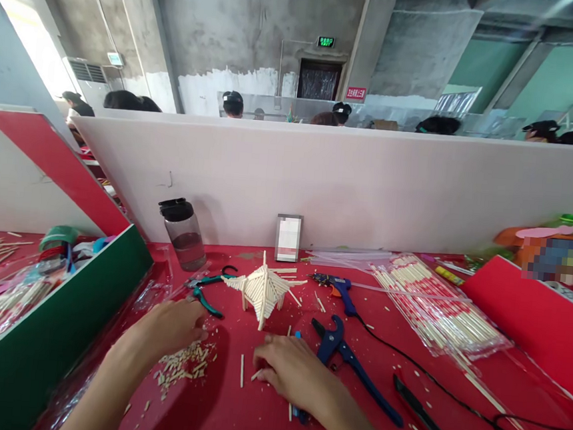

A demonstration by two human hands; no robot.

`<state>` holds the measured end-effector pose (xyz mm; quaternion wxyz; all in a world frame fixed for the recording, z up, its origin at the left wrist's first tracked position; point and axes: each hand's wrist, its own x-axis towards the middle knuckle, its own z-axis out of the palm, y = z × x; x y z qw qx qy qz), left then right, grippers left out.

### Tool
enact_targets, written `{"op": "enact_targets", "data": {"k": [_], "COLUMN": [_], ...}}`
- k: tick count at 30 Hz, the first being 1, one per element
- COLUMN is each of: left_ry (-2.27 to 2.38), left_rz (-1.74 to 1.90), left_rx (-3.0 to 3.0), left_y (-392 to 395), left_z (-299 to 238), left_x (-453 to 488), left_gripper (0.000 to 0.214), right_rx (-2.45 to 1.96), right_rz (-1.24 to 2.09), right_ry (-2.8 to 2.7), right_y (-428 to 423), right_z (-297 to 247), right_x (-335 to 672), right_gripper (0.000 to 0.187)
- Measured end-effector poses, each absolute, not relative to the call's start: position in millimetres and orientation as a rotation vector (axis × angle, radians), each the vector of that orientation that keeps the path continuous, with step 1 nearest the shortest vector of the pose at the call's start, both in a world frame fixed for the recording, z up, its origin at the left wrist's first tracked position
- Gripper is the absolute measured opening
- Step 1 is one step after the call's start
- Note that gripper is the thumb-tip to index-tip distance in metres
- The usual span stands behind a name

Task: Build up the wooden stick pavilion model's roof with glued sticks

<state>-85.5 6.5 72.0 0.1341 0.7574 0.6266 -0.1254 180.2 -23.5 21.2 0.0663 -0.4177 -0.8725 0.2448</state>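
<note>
My left hand (176, 326) hangs over a scattered pile of short stick offcuts (185, 367), its fingers curled together; anything between them is hidden. A short wooden stick (255, 375) pokes out from the pinched fingertips of my right hand (287, 372). Another loose stick (241, 372) lies just left of that hand. Beyond both hands stands a pale star-shaped model built of sticks (264, 290), resting on short legs. Teal-handled pliers (204, 295) lie left of the model. Close to my right hand are blue-handled cutters (348, 361), partly beside my wrist.
A blue glue gun (337, 290) with a trailing cord lies right of the model. Bagged sticks (439, 305) fill the right side. A water bottle (184, 236) and a phone-like device (288, 238) stand by the white partition (349, 187). A black-handled tool (429, 421) lies front right.
</note>
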Motion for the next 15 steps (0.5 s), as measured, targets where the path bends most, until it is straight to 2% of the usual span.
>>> {"op": "enact_targets", "data": {"k": [7,15], "left_ry": [1.686,1.388], "left_rz": [-0.258,-0.033], "left_rx": [2.192,2.271], "left_y": [1,-19], "left_z": [77,118], "left_x": [-81,-60], "left_gripper": [0.014,0.017], "right_rx": [-1.262,-1.069], "right_rz": [0.748,1.310], "right_ry": [-2.643,-2.224], "right_y": [-25,-24], "right_z": [26,66], "right_x": [181,196], "right_gripper": [0.010,0.009]}}
